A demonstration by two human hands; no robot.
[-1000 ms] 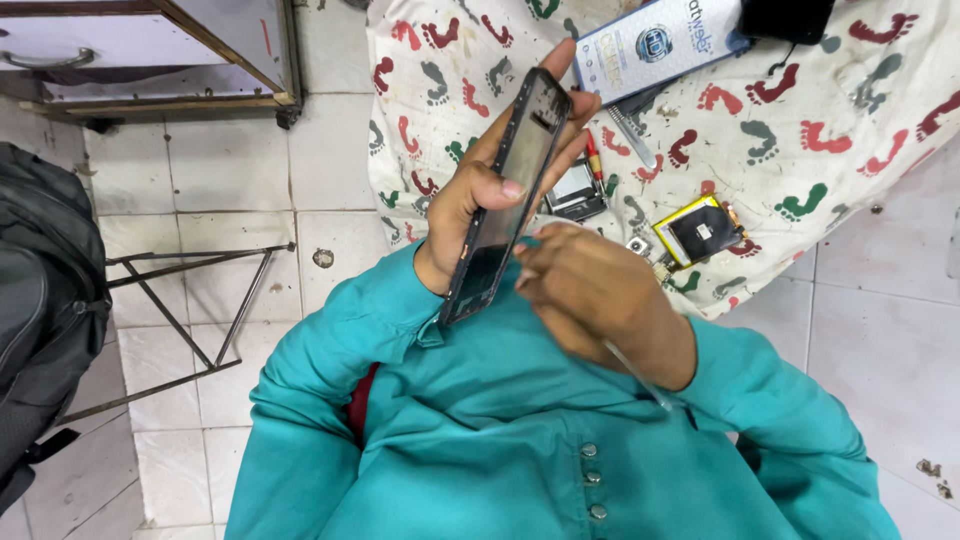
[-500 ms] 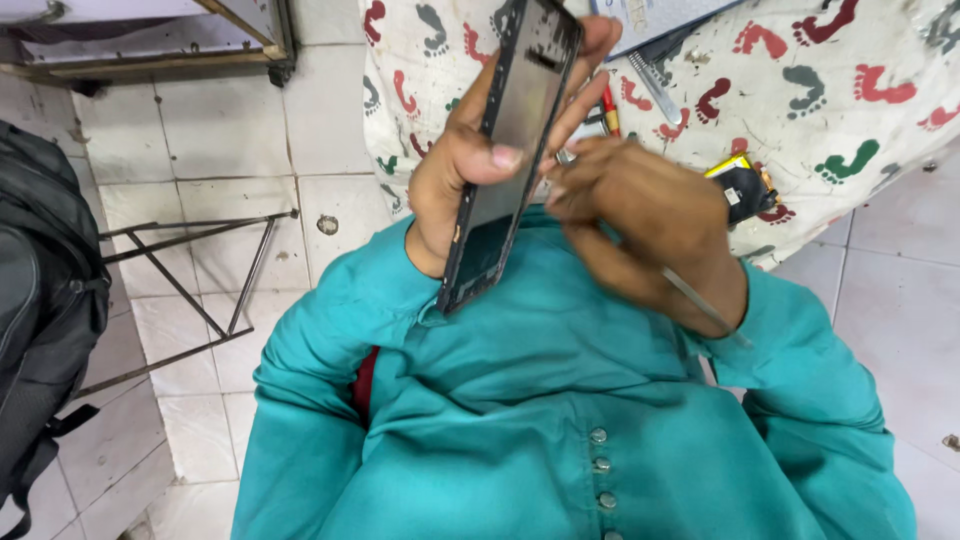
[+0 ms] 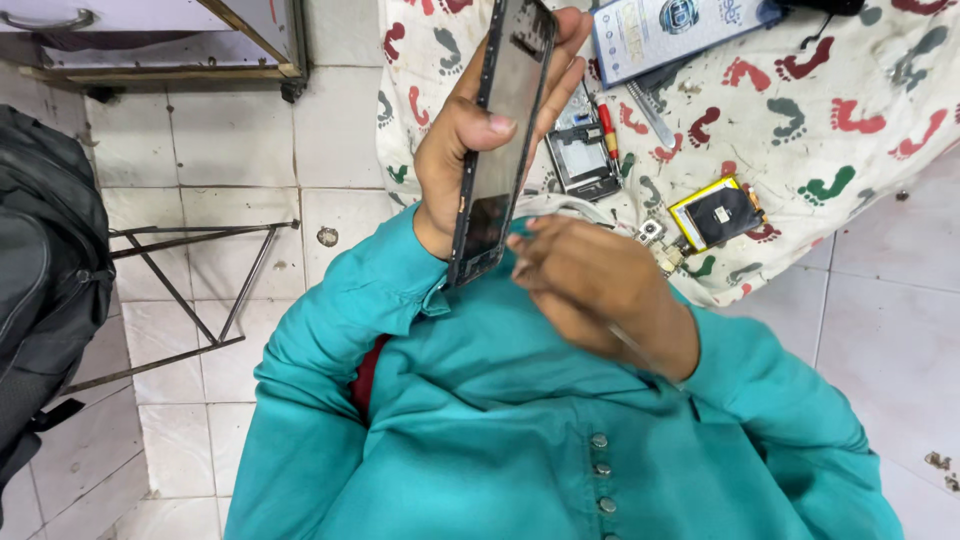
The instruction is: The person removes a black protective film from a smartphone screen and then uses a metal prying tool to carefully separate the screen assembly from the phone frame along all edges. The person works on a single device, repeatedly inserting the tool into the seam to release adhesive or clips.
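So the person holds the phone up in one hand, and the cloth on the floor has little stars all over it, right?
Not quite. The head view shows the left hand holding the phone up, but the cloth on the floor has little coloured footprints all over it, not stars.

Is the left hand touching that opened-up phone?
Touching. The head view shows the left hand wrapped around the phone frame, thumb pressed on its front and fingers behind its edge.

The left hand (image 3: pixel 470 150) is raised, its fingers (image 3: pixel 565 60) and thumb curled in a grip. The right hand (image 3: pixel 590 285) sits just beside it, fingers closed, both forearms in teal sleeves.
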